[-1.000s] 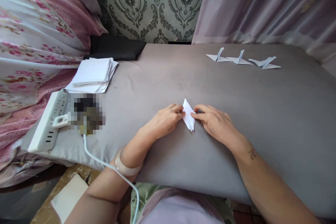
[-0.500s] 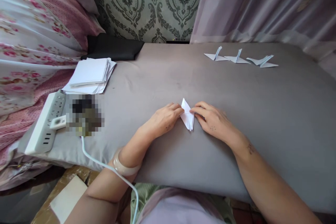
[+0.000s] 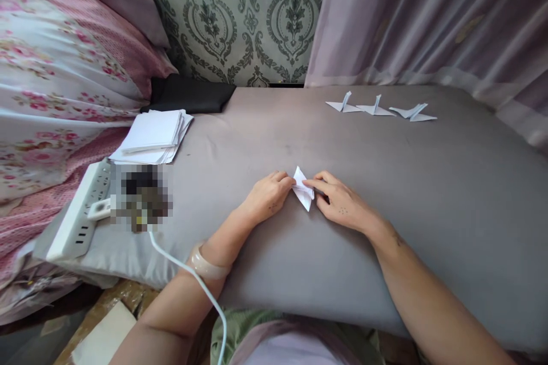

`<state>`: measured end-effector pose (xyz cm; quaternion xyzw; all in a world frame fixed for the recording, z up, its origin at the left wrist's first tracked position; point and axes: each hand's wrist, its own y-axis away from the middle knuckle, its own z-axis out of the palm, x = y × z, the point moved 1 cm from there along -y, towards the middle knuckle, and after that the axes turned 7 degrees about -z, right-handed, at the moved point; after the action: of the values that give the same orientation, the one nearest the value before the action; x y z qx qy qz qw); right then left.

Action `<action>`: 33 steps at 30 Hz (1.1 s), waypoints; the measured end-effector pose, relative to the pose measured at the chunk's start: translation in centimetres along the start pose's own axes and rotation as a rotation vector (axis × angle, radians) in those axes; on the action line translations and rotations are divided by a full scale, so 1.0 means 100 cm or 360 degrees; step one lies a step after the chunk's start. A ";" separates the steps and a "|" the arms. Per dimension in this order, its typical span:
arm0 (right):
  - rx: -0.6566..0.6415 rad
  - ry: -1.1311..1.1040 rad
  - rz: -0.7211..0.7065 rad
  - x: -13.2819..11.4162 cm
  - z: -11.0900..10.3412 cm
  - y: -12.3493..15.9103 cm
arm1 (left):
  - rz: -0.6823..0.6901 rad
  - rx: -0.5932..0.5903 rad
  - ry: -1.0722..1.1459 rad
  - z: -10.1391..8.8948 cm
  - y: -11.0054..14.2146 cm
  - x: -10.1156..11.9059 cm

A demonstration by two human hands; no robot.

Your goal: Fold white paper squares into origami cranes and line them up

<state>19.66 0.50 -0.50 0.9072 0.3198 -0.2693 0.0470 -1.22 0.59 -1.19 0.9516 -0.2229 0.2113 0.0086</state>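
Note:
A small piece of folded white paper (image 3: 303,195), pointed at its top and bottom, lies on the grey-covered table (image 3: 265,251) between my hands. My left hand (image 3: 270,193) pinches its left edge with the fingertips. On the other side, my right hand (image 3: 338,198) has its index finger laid across the middle of the paper, while the thumb and curled fingers close at its right edge. Three folded paper cranes (image 3: 343,104), (image 3: 377,107), (image 3: 414,112) sit in a row at the back right.
Left of my hands lies a stack of white paper (image 3: 152,132), with a black folded cloth or case (image 3: 190,94) behind it. A white power strip (image 3: 79,211) stands at the left edge. Its white cable (image 3: 184,265) passes over my left forearm. Curtains (image 3: 419,23) hang behind.
My right index finger has moved from the paper's right edge onto its middle. A flap at the lower right now sits higher, near that finger. The camera view has tilted slightly.

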 end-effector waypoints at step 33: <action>0.0418 -0.0288 0.0541 -0.002 0.020 -0.011 | -0.0839 0.0013 0.1010 -0.003 -0.004 0.008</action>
<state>17.96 0.71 -1.95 0.9185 0.1192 -0.3771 0.0016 -0.50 0.68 -0.58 0.8638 0.0429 0.4857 0.1269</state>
